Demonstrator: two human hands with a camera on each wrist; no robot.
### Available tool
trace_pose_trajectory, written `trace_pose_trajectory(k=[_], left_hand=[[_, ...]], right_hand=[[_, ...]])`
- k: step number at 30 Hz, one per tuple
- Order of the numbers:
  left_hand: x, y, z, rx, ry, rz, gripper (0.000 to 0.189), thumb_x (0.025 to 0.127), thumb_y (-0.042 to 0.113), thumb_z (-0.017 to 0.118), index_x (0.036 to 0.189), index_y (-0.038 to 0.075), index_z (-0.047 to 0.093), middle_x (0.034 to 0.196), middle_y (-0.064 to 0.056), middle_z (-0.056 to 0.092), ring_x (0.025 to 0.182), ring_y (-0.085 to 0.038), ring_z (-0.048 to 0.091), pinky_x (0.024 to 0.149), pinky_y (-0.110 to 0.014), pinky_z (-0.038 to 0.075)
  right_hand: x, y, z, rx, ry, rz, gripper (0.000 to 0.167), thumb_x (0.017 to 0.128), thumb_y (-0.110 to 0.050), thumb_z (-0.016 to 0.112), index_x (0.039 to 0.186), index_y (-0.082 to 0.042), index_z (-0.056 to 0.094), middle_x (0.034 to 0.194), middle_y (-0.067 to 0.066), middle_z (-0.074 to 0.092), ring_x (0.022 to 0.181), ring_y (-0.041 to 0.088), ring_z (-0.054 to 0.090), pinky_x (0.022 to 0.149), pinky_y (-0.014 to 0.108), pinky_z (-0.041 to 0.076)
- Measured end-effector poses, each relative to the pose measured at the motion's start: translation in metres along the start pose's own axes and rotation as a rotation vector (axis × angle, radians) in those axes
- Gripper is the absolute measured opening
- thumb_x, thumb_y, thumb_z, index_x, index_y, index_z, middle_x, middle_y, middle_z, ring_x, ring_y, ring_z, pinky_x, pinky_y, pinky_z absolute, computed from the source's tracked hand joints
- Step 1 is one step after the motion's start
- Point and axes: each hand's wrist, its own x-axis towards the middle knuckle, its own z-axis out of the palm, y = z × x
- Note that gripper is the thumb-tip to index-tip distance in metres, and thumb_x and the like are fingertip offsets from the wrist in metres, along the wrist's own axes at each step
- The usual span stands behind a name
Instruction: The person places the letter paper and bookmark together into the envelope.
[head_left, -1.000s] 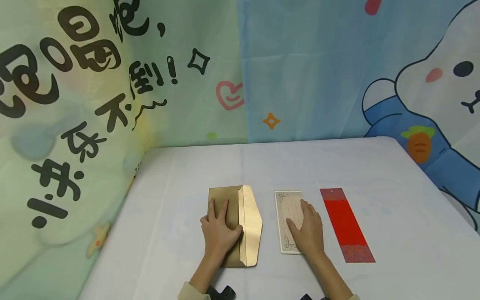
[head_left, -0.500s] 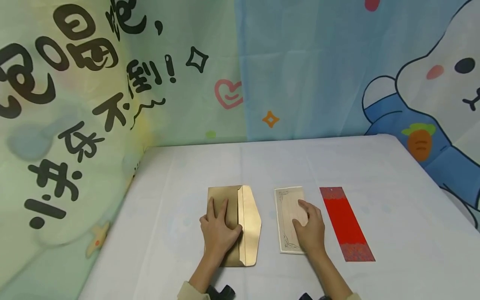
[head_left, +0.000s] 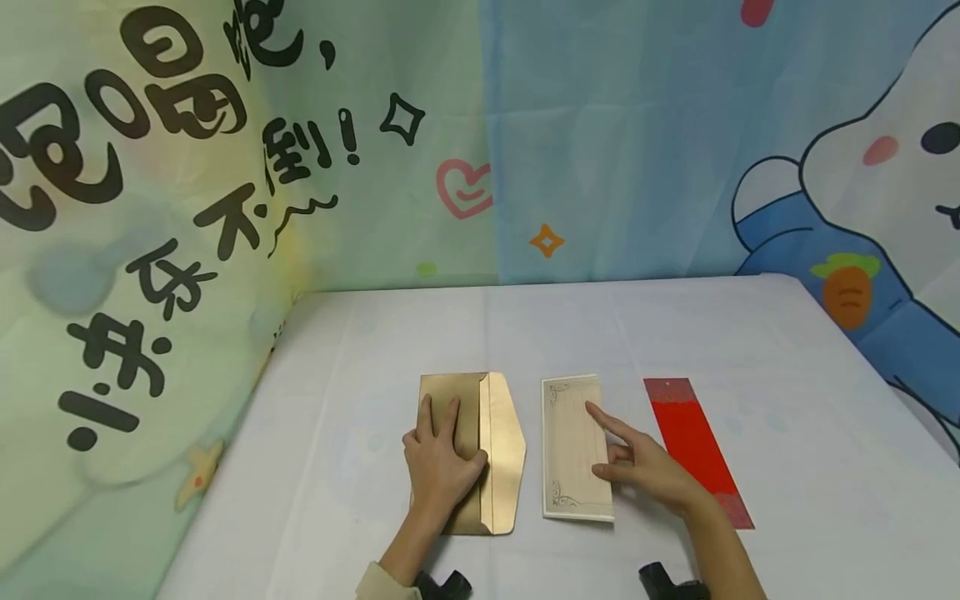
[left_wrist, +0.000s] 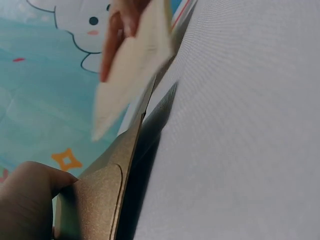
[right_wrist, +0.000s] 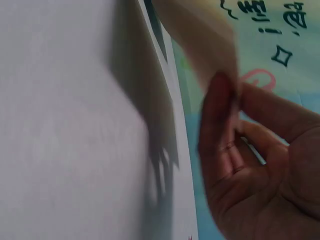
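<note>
A gold envelope (head_left: 504, 454) lies with its pointed flap spread to the right. My left hand (head_left: 441, 467) rests on it, fingers stretched out over the body and thumb near the flap fold. To the right, my right hand (head_left: 648, 467) pinches the right edge of a cream card (head_left: 573, 450) with scrolled corner ornaments. In the left wrist view the card (left_wrist: 130, 75) is held at a steep tilt above the cloth. The right wrist view has the thumb on one face of the card (right_wrist: 205, 35) and fingers on the other.
A red paper strip (head_left: 693, 433) with patterned ends lies on the white tablecloth (head_left: 390, 333), partly behind my right hand. Printed curtains (head_left: 615, 150) hang at the back and left of the table.
My right hand has gone from lying over the card to pinching its right edge, and the card is now tilted up. My wrist has swung right. The left hand stays put on the envelope.
</note>
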Motion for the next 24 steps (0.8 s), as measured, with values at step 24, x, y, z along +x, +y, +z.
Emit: trace_pose_trajectory(k=[24], left_hand=[[-0.003, -0.002, 0.004, 0.065, -0.03, -0.008, 0.074, 0.064, 0.038, 0.064, 0.135, 0.02, 0.05, 0.147, -0.016, 0.027, 0.09, -0.038, 0.041, 0.076, -0.046, 0.036]], right_hand=[[0.051, -0.008, 0.068, -0.19, -0.098, -0.161, 0.088, 0.077, -0.007, 0.071, 0.148, -0.014, 0.019, 0.052, 0.005, 0.055, 0.045, 0.007, 0.045, 0.05, 0.024, 0.042]])
